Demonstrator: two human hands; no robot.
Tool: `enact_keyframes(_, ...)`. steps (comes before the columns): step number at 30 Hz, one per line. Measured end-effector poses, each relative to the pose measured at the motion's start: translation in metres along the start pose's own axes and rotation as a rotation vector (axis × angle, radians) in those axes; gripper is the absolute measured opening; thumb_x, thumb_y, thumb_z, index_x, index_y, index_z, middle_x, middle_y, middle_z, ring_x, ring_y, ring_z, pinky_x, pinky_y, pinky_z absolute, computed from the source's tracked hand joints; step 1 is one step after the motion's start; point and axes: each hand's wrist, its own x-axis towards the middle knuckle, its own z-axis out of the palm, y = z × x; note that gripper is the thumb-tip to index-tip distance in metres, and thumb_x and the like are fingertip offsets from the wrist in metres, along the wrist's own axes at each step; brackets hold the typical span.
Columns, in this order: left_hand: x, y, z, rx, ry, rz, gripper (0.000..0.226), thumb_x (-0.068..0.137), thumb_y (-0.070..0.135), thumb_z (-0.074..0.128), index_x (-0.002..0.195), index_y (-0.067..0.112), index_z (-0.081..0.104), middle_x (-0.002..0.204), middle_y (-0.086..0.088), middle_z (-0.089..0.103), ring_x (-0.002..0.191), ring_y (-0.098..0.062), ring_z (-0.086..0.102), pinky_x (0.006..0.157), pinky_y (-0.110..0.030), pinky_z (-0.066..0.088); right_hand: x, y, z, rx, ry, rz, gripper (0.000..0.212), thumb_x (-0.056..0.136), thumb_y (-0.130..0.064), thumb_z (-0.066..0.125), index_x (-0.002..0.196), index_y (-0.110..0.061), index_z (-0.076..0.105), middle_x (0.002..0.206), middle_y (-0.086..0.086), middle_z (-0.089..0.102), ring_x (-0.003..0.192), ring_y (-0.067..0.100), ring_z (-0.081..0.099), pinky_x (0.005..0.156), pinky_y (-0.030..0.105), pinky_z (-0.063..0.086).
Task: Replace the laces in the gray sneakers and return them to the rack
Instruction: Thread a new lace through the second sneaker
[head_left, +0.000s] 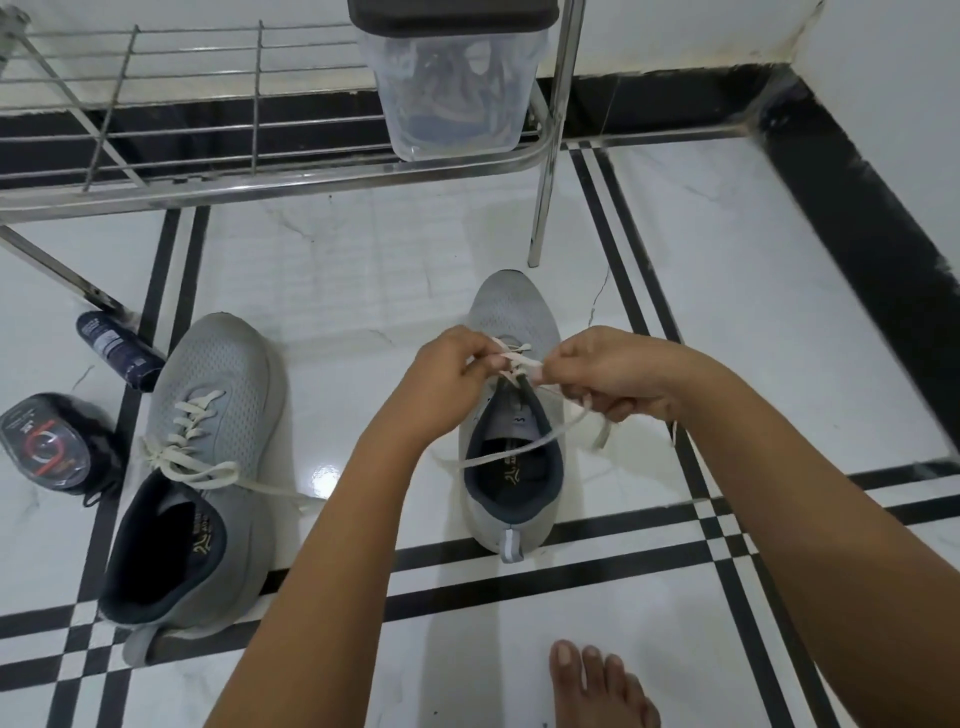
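Note:
Two gray sneakers stand on the tiled floor, toes pointing away from me. The left sneaker (208, 441) is fully laced with a cream lace, its ends loose. Over the right sneaker (511, 312) both my hands work at the eyelets. My left hand (452, 371) pinches the cream lace (511, 348) at the crossings. My right hand (618, 371) grips the same lace, whose loose ends trail across the shoe opening and below my right wrist.
A steel wire shoe rack (208, 156) stands behind the shoes, with a clear lidded plastic box (452, 88) on it. At the left lie a dark spray can (117, 351) and a packet of black laces (52, 447). My bare foot (597, 686) rests at the bottom.

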Motion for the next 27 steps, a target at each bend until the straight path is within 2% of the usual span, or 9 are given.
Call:
enact_keyframes(5, 0.001, -0.005, 0.000, -0.070, -0.024, -0.148, 0.028, 0.096, 0.019, 0.040, 0.079, 0.005, 0.057, 0.085, 0.001, 0.045, 0.071, -0.004, 0.043, 0.061, -0.018, 0.032, 0.002, 0.013, -0.007, -0.115, 0.180, -0.224, 0.013, 0.092, -0.022, 0.058, 0.103, -0.017, 0.062, 0.058, -0.004, 0.037, 0.039, 0.003, 0.029, 0.041, 0.017, 0.023)
enact_keyframes(9, 0.006, -0.005, 0.009, -0.190, 0.044, -0.254, 0.039, 0.093, 0.020, 0.044, 0.058, 0.015, 0.028, 0.057, 0.002, 0.027, 0.051, -0.012, 0.026, 0.051, -0.028, 0.021, 0.005, 0.016, -0.003, -0.438, 0.189, -0.298, 0.014, 0.094, -0.028, 0.054, 0.104, -0.024, 0.063, 0.070, -0.011, 0.042, 0.059, 0.002, 0.040, 0.053, 0.017, 0.029)
enact_keyframes(13, 0.012, -0.011, 0.010, -0.246, 0.131, -0.388, 0.038, 0.090, 0.021, 0.047, 0.057, 0.015, 0.030, 0.056, 0.001, 0.027, 0.051, -0.013, 0.027, 0.050, -0.027, 0.022, 0.004, 0.020, -0.003, -0.154, 0.095, -0.242, 0.023, 0.096, -0.028, 0.050, 0.092, -0.017, 0.069, 0.071, -0.001, 0.046, 0.064, 0.013, 0.039, 0.054, 0.021, 0.031)
enact_keyframes(15, 0.012, -0.015, 0.013, -0.138, 0.109, -0.381, 0.029, 0.090, 0.024, 0.048, 0.067, 0.007, 0.049, 0.066, -0.004, 0.043, 0.063, -0.019, 0.043, 0.058, -0.028, 0.033, 0.001, 0.022, -0.009, 0.036, 0.065, -0.206, 0.025, 0.097, -0.025, 0.048, 0.087, -0.017, 0.070, 0.078, -0.003, 0.055, 0.065, 0.010, 0.039, 0.053, 0.020, 0.033)
enact_keyframes(16, 0.011, -0.014, 0.014, -0.027, 0.099, -0.336, 0.024, 0.091, 0.028, 0.050, 0.086, 0.007, 0.060, 0.086, -0.007, 0.053, 0.084, -0.024, 0.051, 0.072, -0.030, 0.040, 0.001, 0.023, -0.010, 0.055, 0.055, -0.203, 0.026, 0.097, -0.025, 0.047, 0.086, -0.017, 0.069, 0.083, -0.004, 0.058, 0.067, 0.009, 0.040, 0.055, 0.020, 0.034)
enact_keyframes(18, 0.010, -0.005, 0.015, 0.052, 0.033, -0.166, 0.033, 0.090, 0.042, 0.053, 0.116, 0.021, 0.058, 0.125, 0.000, 0.049, 0.120, -0.020, 0.042, 0.103, -0.038, 0.034, 0.002, 0.022, -0.011, 0.007, 0.033, -0.211, 0.026, 0.098, -0.026, 0.046, 0.086, -0.018, 0.068, 0.085, -0.006, 0.061, 0.072, 0.009, 0.044, 0.062, 0.021, 0.036)
enact_keyframes(21, 0.009, 0.016, 0.008, -0.156, -0.123, -0.009, 0.018, 0.087, 0.049, 0.053, 0.085, 0.033, 0.062, 0.098, 0.010, 0.065, 0.104, -0.015, 0.056, 0.101, -0.043, 0.039, 0.006, 0.017, -0.007, 0.052, -0.019, -0.231, 0.026, 0.098, -0.027, 0.046, 0.085, -0.018, 0.066, 0.077, -0.007, 0.061, 0.072, 0.007, 0.050, 0.065, 0.019, 0.038)
enact_keyframes(24, 0.011, 0.014, -0.005, -0.081, 0.049, -0.076, 0.018, 0.092, 0.034, 0.054, 0.079, 0.022, 0.057, 0.076, 0.005, 0.059, 0.082, -0.018, 0.054, 0.084, -0.033, 0.042, 0.006, 0.014, -0.009, 0.100, -0.064, -0.239, 0.027, 0.098, -0.021, 0.044, 0.084, -0.017, 0.067, 0.070, -0.008, 0.060, 0.067, 0.005, 0.051, 0.065, 0.019, 0.039)
enact_keyframes(27, 0.013, -0.008, -0.024, 0.136, 0.301, -0.247, 0.022, 0.097, 0.028, 0.046, 0.092, 0.013, 0.061, 0.089, -0.004, 0.063, 0.094, -0.028, 0.054, 0.088, -0.036, 0.040, 0.005, 0.018, -0.014, 0.065, -0.063, -0.216, 0.028, 0.099, -0.019, 0.042, 0.085, -0.017, 0.065, 0.072, -0.006, 0.059, 0.070, 0.007, 0.052, 0.068, 0.021, 0.040)
